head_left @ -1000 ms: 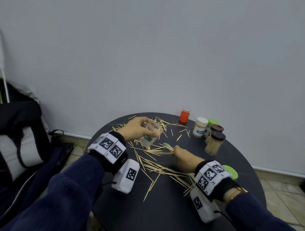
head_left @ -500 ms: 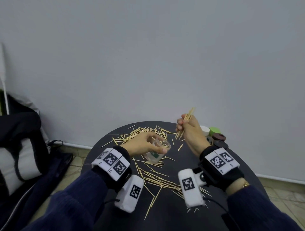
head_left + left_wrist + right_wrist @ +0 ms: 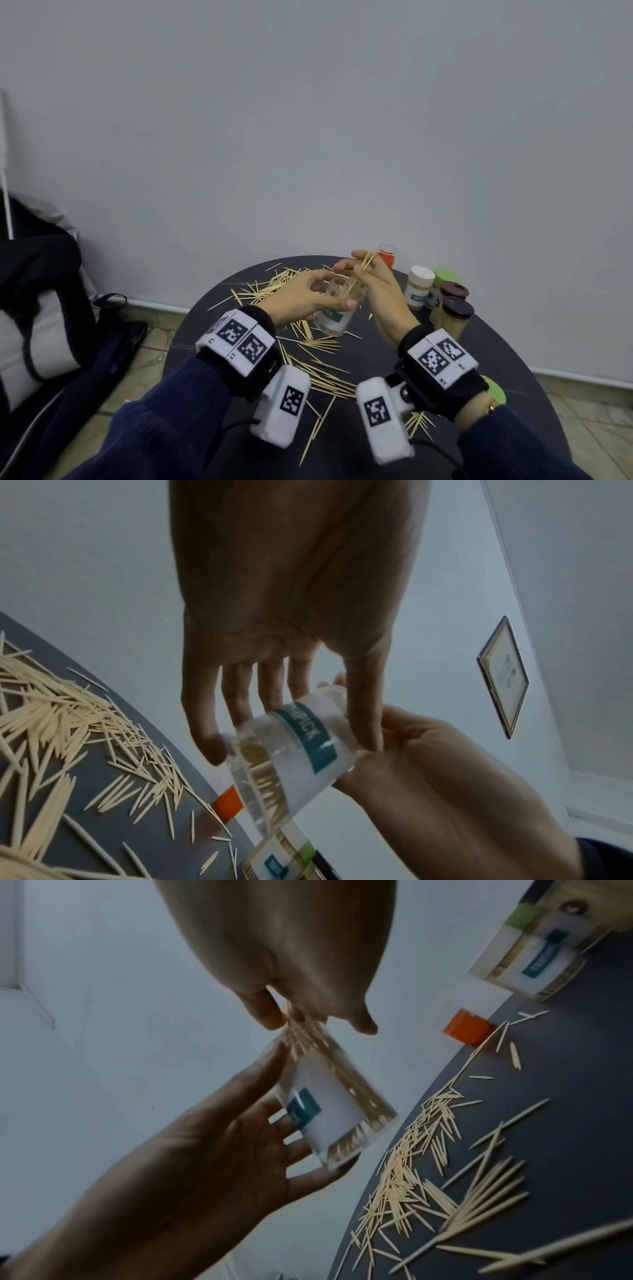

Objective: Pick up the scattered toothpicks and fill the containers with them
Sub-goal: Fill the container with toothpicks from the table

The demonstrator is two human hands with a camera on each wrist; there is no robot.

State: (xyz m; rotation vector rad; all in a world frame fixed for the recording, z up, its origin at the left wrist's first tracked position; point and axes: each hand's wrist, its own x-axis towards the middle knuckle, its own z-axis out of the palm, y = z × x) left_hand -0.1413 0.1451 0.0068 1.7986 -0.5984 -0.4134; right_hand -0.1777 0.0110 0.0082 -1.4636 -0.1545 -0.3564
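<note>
Toothpicks going into the jar

Left hand point(image 3: 301, 294) fingers wrap the clear jar point(image 3: 337, 308); right hand point(image 3: 376, 287) fingers pinch a toothpick bundle point(image 3: 363, 265) at its mouth.

Navy sleeves point(image 3: 164, 421), marker-tagged white wristbands point(image 3: 236, 339)

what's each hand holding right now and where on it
The left hand grips the clear toothpick container around its side wall, tilted. The right hand pinches a bundle of toothpicks near its middle, lower ends in the container's mouth.
</note>
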